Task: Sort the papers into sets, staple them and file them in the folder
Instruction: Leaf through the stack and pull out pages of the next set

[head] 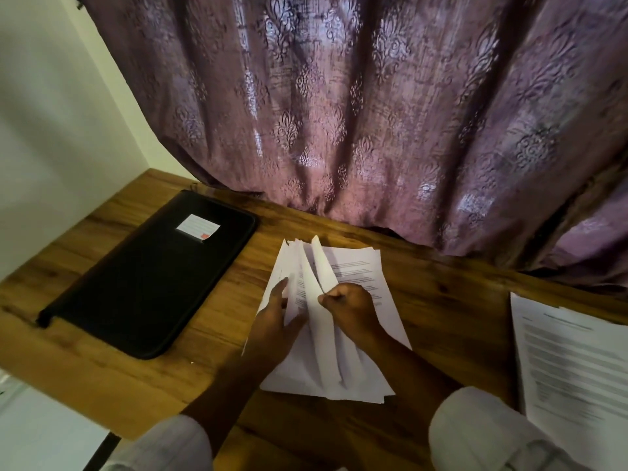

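The papers lie mid-desk, right of the folder. The left hand clasps lifted sheets between thumb and fingers; the right hand pinches 1 sheet's edge. They look light, floppy and slippery, so they are probably best gripped at the edges.

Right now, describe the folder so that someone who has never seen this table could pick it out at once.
Below the purple curtain runs a wooden table. On its left part, away from the white papers, lies the folder, flat and shut. It is the only black thing there, with a small white label near its far end.
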